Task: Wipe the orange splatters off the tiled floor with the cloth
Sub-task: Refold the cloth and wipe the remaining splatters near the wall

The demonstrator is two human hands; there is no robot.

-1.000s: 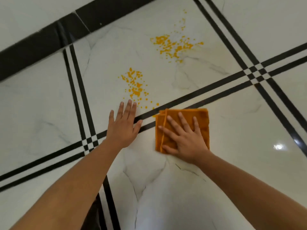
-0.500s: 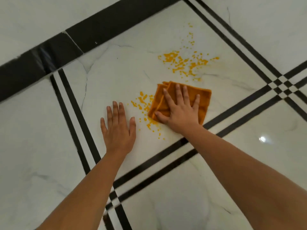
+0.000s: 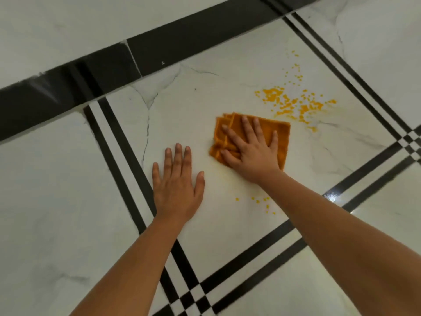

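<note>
A folded orange cloth (image 3: 278, 135) lies flat on the white marble floor tile (image 3: 205, 99). My right hand (image 3: 252, 149) presses down on it with spread fingers. My left hand (image 3: 177, 185) rests flat on the tile to the left of the cloth, fingers apart, holding nothing. A large patch of orange splatters (image 3: 296, 103) lies just beyond the cloth to the upper right. A few small orange drops (image 3: 262, 201) remain near my right forearm. A faint yellowish smear shows on the tile beside the cloth.
Black double stripes (image 3: 118, 156) border the tile on the left, and more run along the front (image 3: 262, 254) and right. A wide black band (image 3: 182, 42) runs across the far side. A bright glare spot (image 3: 332, 197) sits at the right.
My right hand has pushed the cloth leftward and forward over the near splatter patch, which is now mostly gone. The left hand stays planted. The view has shifted.
</note>
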